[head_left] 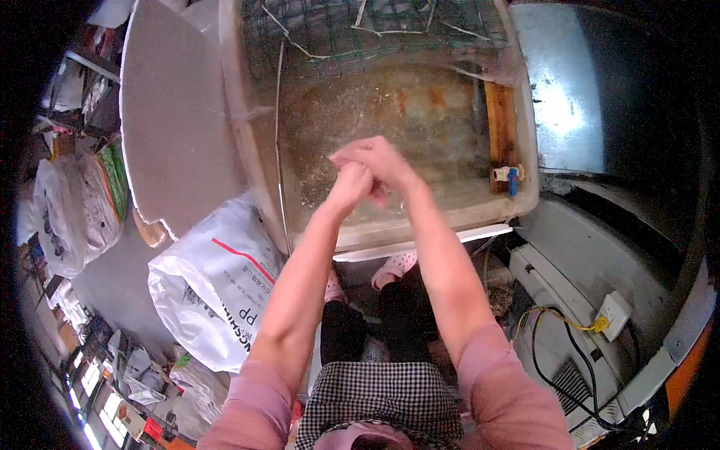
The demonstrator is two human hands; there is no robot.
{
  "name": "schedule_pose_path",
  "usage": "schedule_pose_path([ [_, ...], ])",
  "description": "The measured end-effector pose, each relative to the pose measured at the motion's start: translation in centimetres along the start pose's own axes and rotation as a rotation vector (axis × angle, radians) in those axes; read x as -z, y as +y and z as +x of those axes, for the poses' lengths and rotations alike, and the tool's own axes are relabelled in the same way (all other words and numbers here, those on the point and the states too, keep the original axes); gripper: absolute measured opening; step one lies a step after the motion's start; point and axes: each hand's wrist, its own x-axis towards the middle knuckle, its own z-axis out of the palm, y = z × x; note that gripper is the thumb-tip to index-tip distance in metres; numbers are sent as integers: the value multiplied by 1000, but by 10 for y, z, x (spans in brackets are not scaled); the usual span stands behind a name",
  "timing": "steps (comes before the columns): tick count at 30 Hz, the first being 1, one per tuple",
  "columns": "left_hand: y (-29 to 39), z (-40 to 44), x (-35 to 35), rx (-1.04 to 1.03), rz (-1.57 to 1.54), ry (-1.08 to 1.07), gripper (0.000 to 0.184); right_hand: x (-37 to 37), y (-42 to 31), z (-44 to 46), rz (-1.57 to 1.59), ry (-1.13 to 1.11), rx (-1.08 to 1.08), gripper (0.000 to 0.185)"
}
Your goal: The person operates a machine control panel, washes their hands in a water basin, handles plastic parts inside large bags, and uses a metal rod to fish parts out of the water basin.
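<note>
In the head view, the left hand (351, 185) and right hand (379, 159) press together over the tub (531, 150) of murky water, in front of the person. Blur hides how far each is open and whether anything is held between them. Rubbing seems underway; nothing shows as finished, and what remains cannot be told.

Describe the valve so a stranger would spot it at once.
Start at the big tub below the hands. Along its right side runs a brown board; the valve is at the board's near end. Its blue part stands out against the brown board.
</note>
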Motion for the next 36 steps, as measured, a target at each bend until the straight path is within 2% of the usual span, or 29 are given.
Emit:
schedule_pose_path([
  [1, 13, -6, 0, 147, 426, -59, 35, 6, -5, -4, 0, 1, 0, 27],
  [2, 10, -3, 3, 115, -1, -165, 36, 12, -8, -7, 251, -216, 192, 33],
  [3, 12, -2, -7, 46, -131, -123, 35, 13, -11, -8, 502, -435, 384, 39],
  [5, 19, 0, -33, -177, -121, 152, 33, -7, 12, 0, 778, -398, 362, 61],
  [6, 24, 3, -43, -294, -61, 293, 32, -27, 4, -10, 1224, -492, 446, 69],
  [9, 51, 18, -47, -593, 37, 541, 29, -60, 3, -22, 1735, -779, 586, 89],
  [11, 65, 32, -41, -737, 137, 617, 28, -80, 6, -52, 1349, -236, 294, 86],
  [12, 68, 39, -35, -776, 254, 641, 28, -88, 2, -61, 1350, -235, 292, 86],
  [13, 69, 42, -31, -811, 433, 684, 28, -96, -4, -69, 1252, -78, 209, 71],
  [14, 66, 40, -25, -822, 797, 768, 23, -100, -7, -71, 1149, 74, 126, 58],
  [15, 57, 40, -19, -815, 799, 768, 23, -103, 0, -67, 1152, 75, 121, 58],
  [17, 41, 42, -12, -980, 1341, 880, 19, -99, 27, -44, 437, 533, 71, 66],
  [18, 35, 34, -14, -804, 1354, 772, 18, -90, 29, -34, 439, 521, 71, 64],
  [19, 19, 38, -12, -807, 1354, 770, 18, -81, 21, -27, 441, 510, 72, 61],
  [21, -17, 42, -5, -237, 312, 351, 35, -55, 4, -17, 863, 569, 171, 55],
  [22, -19, 27, -7, -345, 80, 207, 48, -45, 6, -5, 865, 571, 172, 55],
  [23, -19, 15, -15, -343, 78, 206, 48, -35, 8, 6, 789, 617, 78, 50],
  [24, -15, 4, -29, -497, 287, 341, 55, -28, 14, 12, 711, 662, -16, 46],
  [25, -4, -12, -46, -652, 500, 474, 62, -23, 21, 13, 710, 665, -15, 46],
  [26, 4, -32, -68, -380, 795, 628, 78, -19, 27, 14, 70, 789, 107, 46],
  [28, 22, -29, -54, -316, 935, 559, 81, -25, 10, -6, -1038, 609, 15, 44],
  [29, 31, -21, -44, -246, 1066, 484, 83, -31, 22, -5, -1043, 603, 18, 44],
  [30, 42, -9, -29, -89, 885, 430, 76, -39, 45, 1, -819, 626, 317, 44],
  [31, 34, 15, -7, -42, 849, 441, 52, -48, 57, 5, -577, 636, 605, 43],
  [32, 29, 24, 6, -5, 192, 220, 39, -60, 44, -4, -328, 636, 577, 42],
  [33, 24, 28, 12, 31, -460, -12, 27, -47, 26, -17, -501, 461, 467, 37],
  [34, 17, 20, 8, -115, -728, -71, 22, -55, 21, -11, 309, 348, 483, 34],
  [35, 10, 15, 1, -115, -726, -70, 22, -62, 17, -6, 1135, 288, 535, 32],
  [36, 6, 6, -11, -135, -930, -237, 29, -62, 10, -5, 1239, 349, 523, 32],
])
